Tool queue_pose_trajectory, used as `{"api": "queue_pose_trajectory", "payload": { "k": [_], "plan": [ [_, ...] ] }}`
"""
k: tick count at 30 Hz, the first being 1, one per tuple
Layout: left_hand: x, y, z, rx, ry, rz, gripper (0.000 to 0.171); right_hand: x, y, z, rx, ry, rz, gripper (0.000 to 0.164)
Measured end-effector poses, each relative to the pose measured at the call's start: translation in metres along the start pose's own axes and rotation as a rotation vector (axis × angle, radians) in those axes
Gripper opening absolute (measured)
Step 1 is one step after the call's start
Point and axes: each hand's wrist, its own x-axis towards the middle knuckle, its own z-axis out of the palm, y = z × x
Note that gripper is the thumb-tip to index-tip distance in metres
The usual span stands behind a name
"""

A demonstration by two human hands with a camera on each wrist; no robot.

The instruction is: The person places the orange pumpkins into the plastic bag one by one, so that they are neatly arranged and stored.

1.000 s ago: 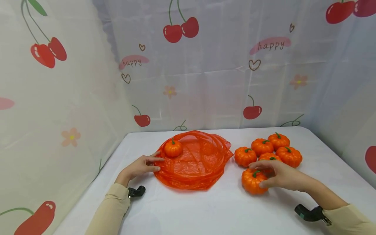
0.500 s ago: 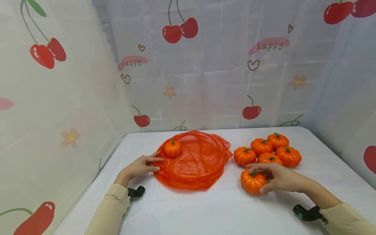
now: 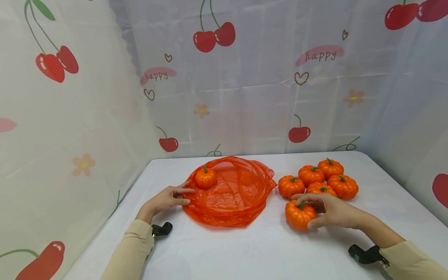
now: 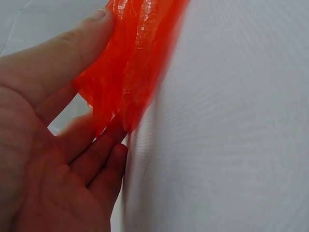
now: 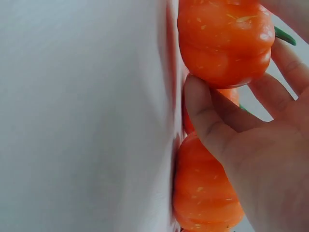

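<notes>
Where the left hand (image 3: 164, 199) touches the red bag's (image 3: 238, 200) left edge, its fingers lie loosely spread; I see the right hand (image 3: 336, 212), the nearer one, pinching the round pumpkin (image 3: 296, 219) between thumb and fingers, no long axis apparent, just off the bag's near right side. White table (image 3: 252, 249) gives room between them. Five other pumpkins (image 3: 310, 175) bound the bag's right; a lone pumpkin (image 3: 205, 179) sits within its left part.
</notes>
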Motion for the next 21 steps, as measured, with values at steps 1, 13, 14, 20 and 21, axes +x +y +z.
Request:
{"api": "queue_pose_trajectory", "payload": {
  "k": [1, 13, 14, 20, 21],
  "plan": [
    [0.0, 0.0, 0.0, 0.001, 0.002, -0.005, 0.045, 0.0, 0.0, 0.0, 0.009, 0.001, 0.0, 0.051],
    [-0.001, 0.0, 0.0, -0.026, 0.005, -0.007, 0.044, 0.01, -0.016, -0.01, -0.026, 0.05, -0.057, 0.051],
    [-0.001, -0.001, 0.0, -0.025, 0.005, -0.007, 0.044, 0.012, -0.017, -0.011, -0.018, 0.048, -0.059, 0.051],
    [-0.001, -0.002, 0.002, -0.02, 0.001, -0.014, 0.044, 0.025, -0.025, -0.012, 0.025, 0.043, -0.081, 0.049],
    [-0.001, -0.002, 0.002, -0.018, 0.001, -0.016, 0.044, 0.028, -0.026, -0.012, 0.026, 0.043, -0.089, 0.048]
  ]
}}
